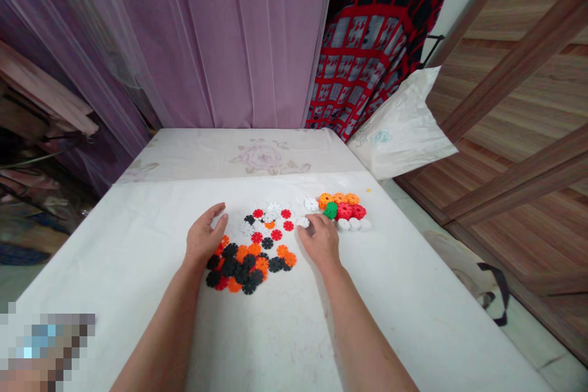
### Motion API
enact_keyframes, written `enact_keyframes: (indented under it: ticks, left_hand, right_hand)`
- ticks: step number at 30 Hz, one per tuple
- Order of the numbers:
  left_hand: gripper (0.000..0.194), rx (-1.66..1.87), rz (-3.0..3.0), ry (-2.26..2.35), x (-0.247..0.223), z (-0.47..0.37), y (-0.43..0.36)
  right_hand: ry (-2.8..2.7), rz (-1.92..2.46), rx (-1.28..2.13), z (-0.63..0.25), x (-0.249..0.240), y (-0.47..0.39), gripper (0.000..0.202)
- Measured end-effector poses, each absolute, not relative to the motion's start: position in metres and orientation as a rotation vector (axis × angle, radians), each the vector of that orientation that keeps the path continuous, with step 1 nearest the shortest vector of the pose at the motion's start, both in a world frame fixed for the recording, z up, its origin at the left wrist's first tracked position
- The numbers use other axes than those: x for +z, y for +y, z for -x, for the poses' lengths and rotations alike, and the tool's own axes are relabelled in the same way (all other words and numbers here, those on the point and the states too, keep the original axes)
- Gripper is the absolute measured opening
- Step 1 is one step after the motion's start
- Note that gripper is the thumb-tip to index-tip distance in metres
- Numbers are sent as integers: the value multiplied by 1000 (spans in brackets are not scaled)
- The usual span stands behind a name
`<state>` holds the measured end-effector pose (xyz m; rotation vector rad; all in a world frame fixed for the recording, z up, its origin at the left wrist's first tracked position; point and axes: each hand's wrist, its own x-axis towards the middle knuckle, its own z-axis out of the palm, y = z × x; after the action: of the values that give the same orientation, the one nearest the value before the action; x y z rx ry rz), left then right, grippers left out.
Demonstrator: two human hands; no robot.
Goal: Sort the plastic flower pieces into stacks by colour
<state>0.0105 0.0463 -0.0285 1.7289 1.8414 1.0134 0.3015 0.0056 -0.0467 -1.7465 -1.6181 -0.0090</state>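
My right hand [321, 242] pinches a white snowflake disc [302, 222] between thumb and fingers, just above the table or on it; I cannot tell which. At the left edge of a loose heap, my left hand [204, 237] is held with thumb and fingers apart and nothing between them. Black discs [235, 268] and orange discs [261, 263] lie mixed in the heap, with red discs [276, 235] and white discs [272, 211] scattered behind it. Right of my right hand stand grouped orange stacks [339, 198], red stacks [351, 211], a green stack [330, 210] and white stacks [354, 224].
A pale cloth with a flower print covers the table [151, 220]. Behind it hang a purple curtain [239, 43] and a red-and-black patterned cloth [367, 43]. A white bag [404, 128] leans at the far right corner, near wooden doors [519, 104]. A blurred-out patch fills the lower left.
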Motion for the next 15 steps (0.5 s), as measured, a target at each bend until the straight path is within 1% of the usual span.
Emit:
enact_keyframes:
  ticks: [11,15]
  left_hand:
    - [37,980,-1812,1818,-32,-10,47]
    - [32,955,-1908,1770,-33,-10,48]
  right_hand:
    - [-1588,1694,-24,-306,-54,6,30]
    - [-1581,1618,-110,-302,-48,4,28]
